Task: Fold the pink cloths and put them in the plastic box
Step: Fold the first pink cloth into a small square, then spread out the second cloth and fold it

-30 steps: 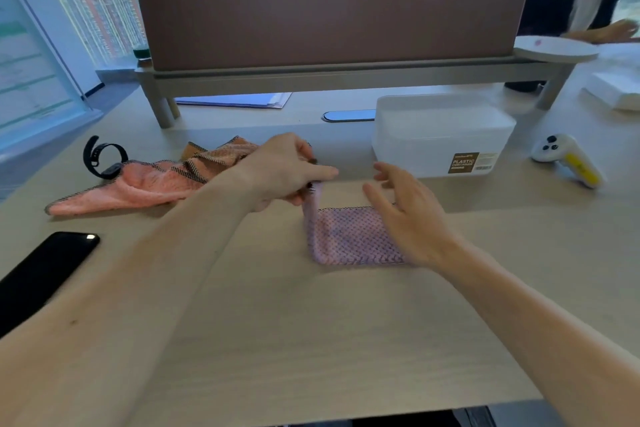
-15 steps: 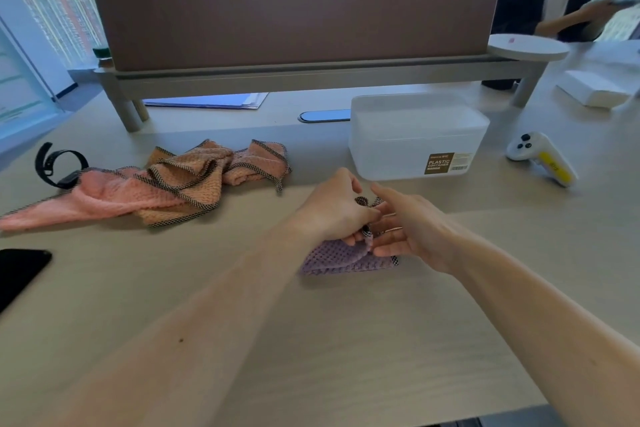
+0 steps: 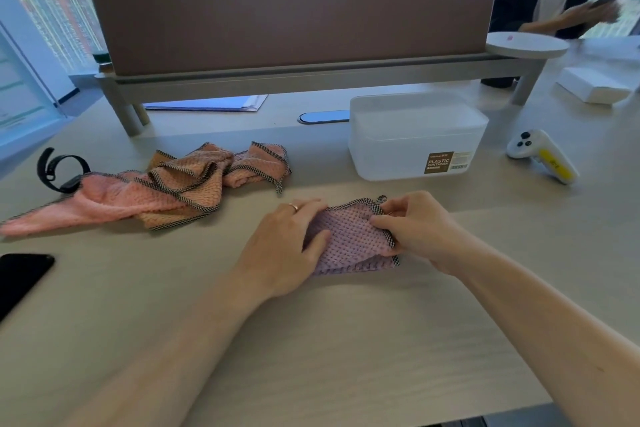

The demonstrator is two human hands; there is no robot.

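A lilac-pink waffle cloth (image 3: 349, 239) with a checked edge lies folded small on the table between my hands. My left hand (image 3: 287, 246) presses flat on its left side, a ring on one finger. My right hand (image 3: 412, 229) pinches its right edge and the corner loop. A heap of unfolded salmon-pink cloths (image 3: 162, 191) lies to the left. The white plastic box (image 3: 415, 135), labelled "plastic container", stands behind the folded cloth, its lid on.
A black phone (image 3: 20, 277) lies at the left edge and a black watch strap (image 3: 59, 166) by the heap. A white and yellow controller (image 3: 540, 156) is right of the box. A desk divider (image 3: 294, 10) spans the back. Another person sits far right.
The cloth has gone from a flat rectangle to a smaller fold. My left hand has moved from gripping its corner to pressing on it, and my right hand has taken the right edge.
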